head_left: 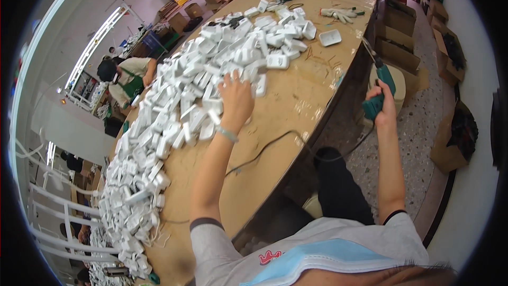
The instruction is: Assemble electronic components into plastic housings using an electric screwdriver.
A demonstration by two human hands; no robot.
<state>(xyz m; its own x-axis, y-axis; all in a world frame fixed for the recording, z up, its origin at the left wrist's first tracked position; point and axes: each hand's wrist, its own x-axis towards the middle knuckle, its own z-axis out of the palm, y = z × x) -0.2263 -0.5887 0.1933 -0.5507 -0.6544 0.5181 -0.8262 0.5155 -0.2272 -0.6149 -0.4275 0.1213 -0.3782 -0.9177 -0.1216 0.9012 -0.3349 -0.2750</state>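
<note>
My left hand (236,100) reaches over the table with its fingers apart, fingertips at the near edge of a large pile of white plastic housings (211,53). I see nothing gripped in it. Off the table's right edge, my right hand (388,107) is wrapped round the handle of a green corded pistol-grip tool (388,78). Its slim metal tip points up and away, toward the far end. The tool's dark cord (280,139) loops from the handle across the table edge and onto the tabletop. One white housing (330,37) lies apart from the pile.
The long brown table (286,106) has a pale work glove (341,15) at its far right. Cardboard boxes (398,47) and a beige stool (396,86) stand right of it. Another person (129,79) bends over the opposite side. White metal rails (69,217) stand at left.
</note>
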